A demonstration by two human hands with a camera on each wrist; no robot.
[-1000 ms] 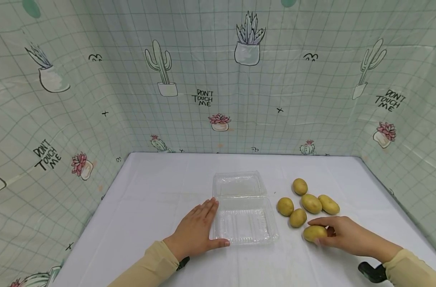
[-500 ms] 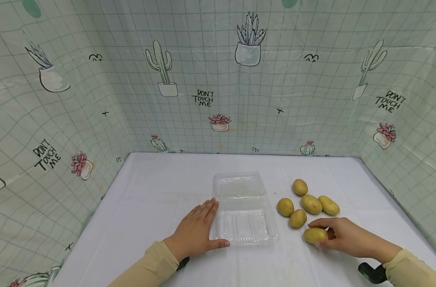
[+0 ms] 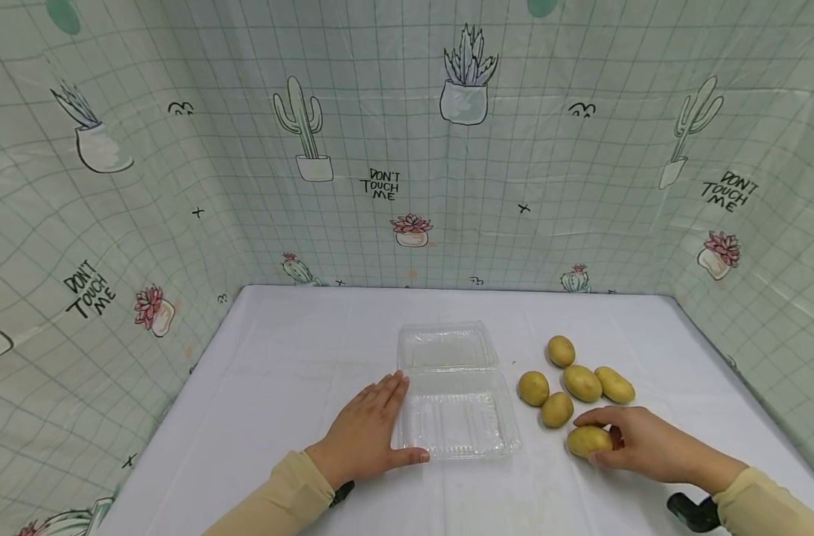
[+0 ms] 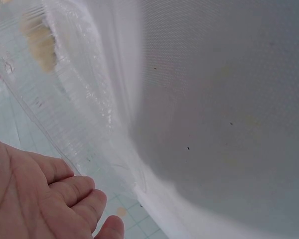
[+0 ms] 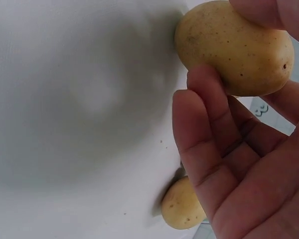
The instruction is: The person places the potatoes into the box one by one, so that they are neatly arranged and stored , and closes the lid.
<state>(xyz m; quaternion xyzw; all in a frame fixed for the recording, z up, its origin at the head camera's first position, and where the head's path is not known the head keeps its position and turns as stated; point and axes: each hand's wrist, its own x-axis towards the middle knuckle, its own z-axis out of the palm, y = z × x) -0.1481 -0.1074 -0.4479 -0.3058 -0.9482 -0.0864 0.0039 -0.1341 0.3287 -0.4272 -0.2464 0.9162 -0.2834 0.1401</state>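
Note:
My right hand point(image 3: 651, 447) grips a yellow potato point(image 3: 589, 442) between thumb and fingers, low over the white table. In the right wrist view the thumb lies on one side of this potato point(image 5: 234, 47) and the fingers curl at the other. My left hand point(image 3: 366, 432) rests with its fingers extended along the left edge of a clear plastic clamshell box point(image 3: 456, 417). The box's lid point(image 3: 447, 348) is laid back, away from me. In the left wrist view the fingertips point(image 4: 84, 186) are right at the box's see-through edge point(image 4: 45, 127).
Several more potatoes lie to the right of the box, among them a round potato point(image 3: 533, 388) closest to it and a potato point(image 3: 561, 351) farthest back. A white cloth point(image 3: 299, 335) covers the table. Patterned curtains point(image 3: 353, 112) stand behind and at both sides.
Almost nothing differs. The right hand keeps its grip on the potato, which has shifted very slightly toward me. The left hand stays at the box's edge.

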